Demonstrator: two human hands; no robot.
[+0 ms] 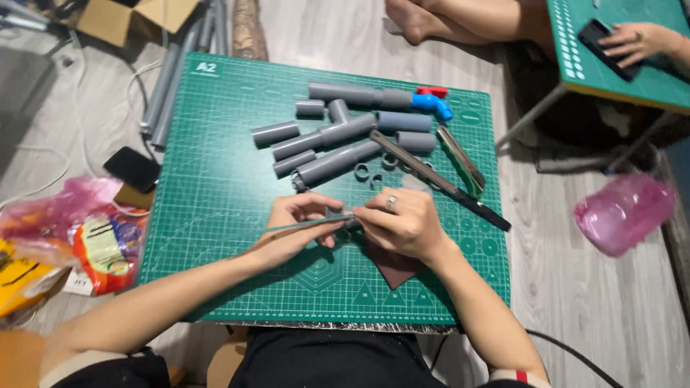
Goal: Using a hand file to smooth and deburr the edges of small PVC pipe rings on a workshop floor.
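Note:
My left hand (296, 226) and my right hand (402, 223) meet over the middle of a green cutting mat (215, 179). Together they grip a thin grey strip (305, 225) that runs leftward from the fingers, along with a small grey piece (336, 213) between the fingertips. A ring sits on my right hand. A dark brown sheet (394, 269) lies on the mat under my right wrist. Just beyond the hands lie several grey pipe pieces (334, 147), small cut grey rings (374, 171), a blue elbow fitting (435, 105) with a red cap, and a long black saw (438, 179).
Long grey pipes (169, 79) lie off the mat at the left, by a black phone (132, 169) and snack bags (65, 237). A pink plastic bag (624, 213) lies right. Another person's hand (636, 42) holds a phone at a second green table (632, 72); a bare foot (417, 21) shows above.

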